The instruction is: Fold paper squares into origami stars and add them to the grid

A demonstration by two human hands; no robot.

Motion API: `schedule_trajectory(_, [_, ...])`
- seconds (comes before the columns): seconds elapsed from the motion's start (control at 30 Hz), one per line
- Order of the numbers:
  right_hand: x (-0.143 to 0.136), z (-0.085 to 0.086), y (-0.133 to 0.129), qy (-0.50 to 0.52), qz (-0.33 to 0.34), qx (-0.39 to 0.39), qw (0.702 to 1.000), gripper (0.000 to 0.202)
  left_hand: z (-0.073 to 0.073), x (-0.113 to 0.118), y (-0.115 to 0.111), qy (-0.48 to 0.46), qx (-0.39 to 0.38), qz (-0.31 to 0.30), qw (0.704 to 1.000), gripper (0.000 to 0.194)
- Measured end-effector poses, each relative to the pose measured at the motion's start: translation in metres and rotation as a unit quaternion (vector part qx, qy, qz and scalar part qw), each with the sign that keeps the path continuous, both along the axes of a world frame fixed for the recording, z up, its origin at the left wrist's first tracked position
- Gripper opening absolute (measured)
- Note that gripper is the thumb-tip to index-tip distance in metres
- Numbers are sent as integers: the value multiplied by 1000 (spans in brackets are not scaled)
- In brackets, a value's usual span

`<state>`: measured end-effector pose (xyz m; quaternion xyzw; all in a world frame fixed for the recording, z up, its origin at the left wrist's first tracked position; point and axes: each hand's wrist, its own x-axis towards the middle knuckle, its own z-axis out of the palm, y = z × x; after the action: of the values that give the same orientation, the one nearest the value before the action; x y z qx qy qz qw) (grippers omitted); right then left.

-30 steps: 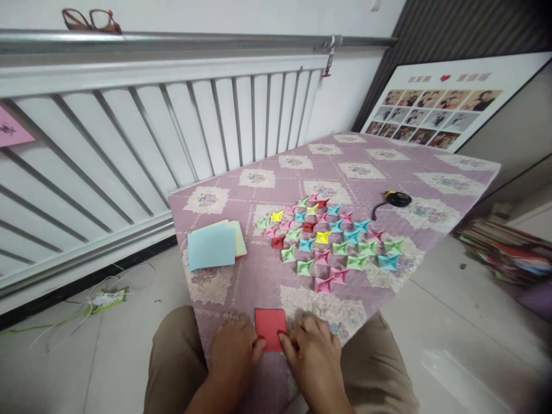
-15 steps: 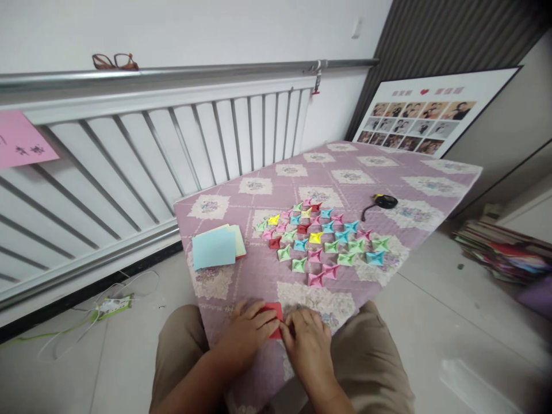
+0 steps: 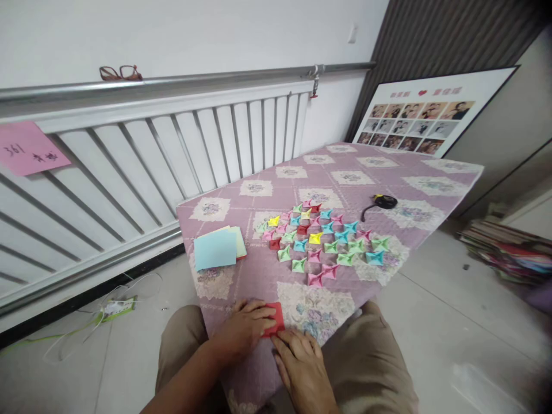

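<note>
A small red sheet of paper [image 3: 276, 318] lies at the near edge of the table, partly covered by my hands. My left hand [image 3: 248, 328] rests flat over its left part, fingers stretched out across it. At the paper's lower right corner, my right hand [image 3: 299, 359] lies with its fingertips on the near edge, fingers extended. Beyond my hands stand several folded paper shapes [image 3: 314, 238] in pink, green, blue, yellow and red, set in loose rows. To the left is a stack of coloured paper [image 3: 214, 249] with a light blue sheet on top.
A patterned purple cloth covers the table [image 3: 259, 276]. A black tape measure [image 3: 384, 201] lies right of the folded shapes. A white radiator [image 3: 215, 144] lines the left side, with glasses [image 3: 121, 73] on the pipe above. A photo board [image 3: 431, 115] leans behind the table.
My right hand has moved down from the paper's right edge to its lower right corner, and its fingers have straightened. My left hand stays on the paper. The view has shifted slightly.
</note>
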<state>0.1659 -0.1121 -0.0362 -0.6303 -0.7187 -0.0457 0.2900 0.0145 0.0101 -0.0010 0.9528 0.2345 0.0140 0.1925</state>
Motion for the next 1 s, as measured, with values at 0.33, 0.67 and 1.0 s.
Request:
schedule_trajectory(0.33, [-2, 8, 1, -87, -5, -36, 996, 41, -10, -7, 12, -31, -42, -11, 999, 35])
schedule_trajectory(0.67, [22, 5, -6, -120, 10, 6, 993, 32, -14, -10, 15, -37, 64, -64, 995, 32])
schedule_trajectory(1.0, [19, 7, -6, -86, -10, 35, 996, 21, -18, -31, -9, -67, 233, -75, 967, 23])
